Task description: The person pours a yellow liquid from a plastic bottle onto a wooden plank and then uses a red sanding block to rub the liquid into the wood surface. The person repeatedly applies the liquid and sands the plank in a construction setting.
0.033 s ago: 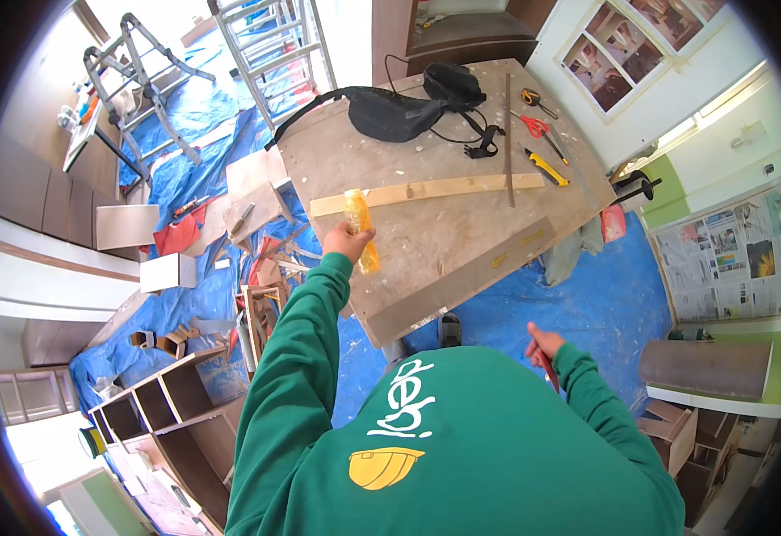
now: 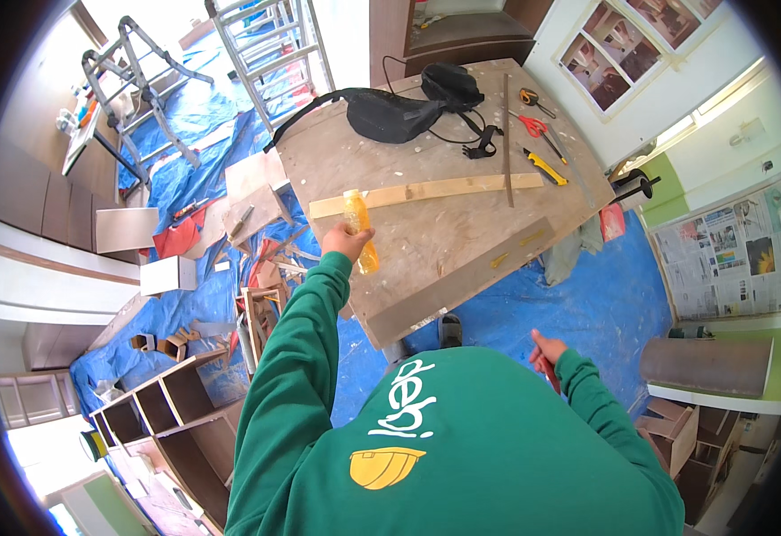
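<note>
Head view: left hand (image 2: 344, 242) has fingers wrapped round a yellow bottle (image 2: 356, 211), over the left part of the counter (image 2: 435, 241), overlapping a wood strip (image 2: 444, 189). Right hand (image 2: 547, 348) well apart, off the counter, fingers curled round a red item (image 2: 551, 375), mostly hidden.

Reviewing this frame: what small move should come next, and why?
I'd probably bring the right hand up over the table: it hangs beyond the table's near edge, gripping a red item too hidden to identify, while the left hand holds the yellow bottle by the pale wooden strip. That would put both hands together.
</note>
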Motion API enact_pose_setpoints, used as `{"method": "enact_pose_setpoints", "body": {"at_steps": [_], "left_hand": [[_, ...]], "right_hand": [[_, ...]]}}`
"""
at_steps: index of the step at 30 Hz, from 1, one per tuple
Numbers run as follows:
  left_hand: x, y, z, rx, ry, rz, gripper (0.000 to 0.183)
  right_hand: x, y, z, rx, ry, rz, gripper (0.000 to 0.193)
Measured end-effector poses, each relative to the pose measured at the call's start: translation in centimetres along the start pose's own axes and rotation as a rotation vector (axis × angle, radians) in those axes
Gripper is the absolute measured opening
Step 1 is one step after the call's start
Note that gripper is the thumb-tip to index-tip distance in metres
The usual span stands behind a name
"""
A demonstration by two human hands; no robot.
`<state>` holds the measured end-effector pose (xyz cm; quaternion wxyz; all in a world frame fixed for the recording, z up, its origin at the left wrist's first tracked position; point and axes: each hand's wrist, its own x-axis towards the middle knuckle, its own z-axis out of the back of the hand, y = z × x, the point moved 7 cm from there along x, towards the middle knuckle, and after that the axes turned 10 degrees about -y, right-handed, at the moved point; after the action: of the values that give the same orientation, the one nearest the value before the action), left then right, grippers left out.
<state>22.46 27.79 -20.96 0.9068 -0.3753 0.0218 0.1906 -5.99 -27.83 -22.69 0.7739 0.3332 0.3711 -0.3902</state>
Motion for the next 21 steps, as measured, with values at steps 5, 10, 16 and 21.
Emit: {"method": "enact_pose_setpoints", "body": {"at_steps": [5,10,16,21], "left_hand": [[1.6,1.1,1.6,0.133,-0.021,0.063,0.072],[2.1,-2.2,-2.2,0.141,-0.057,0.032,0.077],[2.6,-1.4,0.7,0.239,-0.071,0.097,0.085],[1.5,-2.4,0.0,0.245,-0.021,0.060,0.091]], "right_hand": [[1.0,-8.1,-2.6,-0.060,-0.121,-0.023,0.080],[7.2,-21.7,1.8,-0.341,-0.393,-0.062,0.078],[3.0,-15.2,-1.2,-0.018,-0.006,-0.187,0.080],[0.5,-11.6,-1.2,0.248,0.159,-0.236,0.072]]}}
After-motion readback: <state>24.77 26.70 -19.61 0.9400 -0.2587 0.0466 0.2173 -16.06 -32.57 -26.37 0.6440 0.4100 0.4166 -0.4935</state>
